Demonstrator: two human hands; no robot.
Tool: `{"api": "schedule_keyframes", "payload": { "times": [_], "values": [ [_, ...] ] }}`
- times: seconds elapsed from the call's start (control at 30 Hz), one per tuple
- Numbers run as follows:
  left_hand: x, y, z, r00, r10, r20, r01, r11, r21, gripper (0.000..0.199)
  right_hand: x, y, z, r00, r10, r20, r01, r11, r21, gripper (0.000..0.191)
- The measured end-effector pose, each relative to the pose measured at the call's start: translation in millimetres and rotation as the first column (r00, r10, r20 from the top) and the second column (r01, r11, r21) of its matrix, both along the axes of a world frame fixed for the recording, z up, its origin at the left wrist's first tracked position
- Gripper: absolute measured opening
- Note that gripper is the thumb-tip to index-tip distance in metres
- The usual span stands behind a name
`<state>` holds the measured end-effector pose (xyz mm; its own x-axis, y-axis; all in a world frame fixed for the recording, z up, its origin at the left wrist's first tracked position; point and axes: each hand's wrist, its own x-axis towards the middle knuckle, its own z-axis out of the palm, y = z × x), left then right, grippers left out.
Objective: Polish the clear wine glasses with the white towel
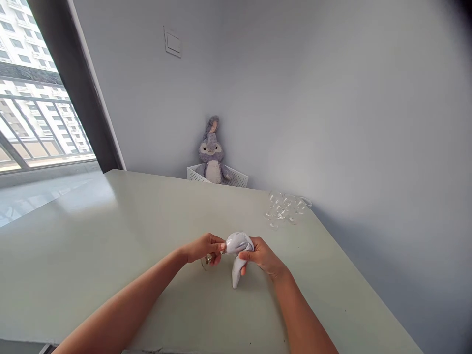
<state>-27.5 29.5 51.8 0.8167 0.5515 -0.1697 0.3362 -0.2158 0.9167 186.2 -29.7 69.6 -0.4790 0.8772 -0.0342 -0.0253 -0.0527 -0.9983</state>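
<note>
A soft white fabric piece (239, 243), perhaps a sock, is held up just above the pale green table (110, 295), with its narrow end (236, 275) hanging down. My right hand (260, 255) grips it from the right side. My left hand (204, 248) pinches its left end. Below my left fingers sits a small transparent round object (205, 263) with a metal bit (210, 257). Whether it is joined to the fabric is hidden.
Several transparent plastic domes (284, 209) lie together near the table's far right edge. A grey plush rabbit (212, 152) sits in a white lattice basket (217, 176) behind the far edge. A window (37, 98) is at the left, and a wall (332, 98) runs along the right.
</note>
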Motion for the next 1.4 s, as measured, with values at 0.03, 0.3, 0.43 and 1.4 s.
{"api": "schedule_keyframes", "payload": {
  "times": [0.03, 0.3, 0.43, 1.4],
  "values": [
    [2, -2, -1.7, 0.999, 0.049, -0.013, -0.048, 0.996, 0.076, 0.052, 0, 2, -3.9, 0.999, -0.048, -0.015, 0.048, 0.999, -0.020, 0.037],
    [4, 0, -9.4, 0.919, 0.394, 0.025, -0.269, 0.579, 0.769, 0.037, -20, 18, -45.0, 0.890, -0.379, -0.252, 0.319, 0.915, -0.246, 0.033],
    [-2, 5, -3.6, 0.973, 0.231, -0.026, -0.220, 0.953, 0.210, 0.039, -9, 11, -30.0, 0.987, -0.122, -0.108, 0.113, 0.990, -0.086, 0.039],
    [-2, 12, -12.0, 0.933, 0.343, 0.107, -0.308, 0.917, -0.252, 0.044, 10, 25, -35.8, 0.646, -0.722, 0.248, 0.449, 0.622, 0.642, 0.034]
  ]
}}
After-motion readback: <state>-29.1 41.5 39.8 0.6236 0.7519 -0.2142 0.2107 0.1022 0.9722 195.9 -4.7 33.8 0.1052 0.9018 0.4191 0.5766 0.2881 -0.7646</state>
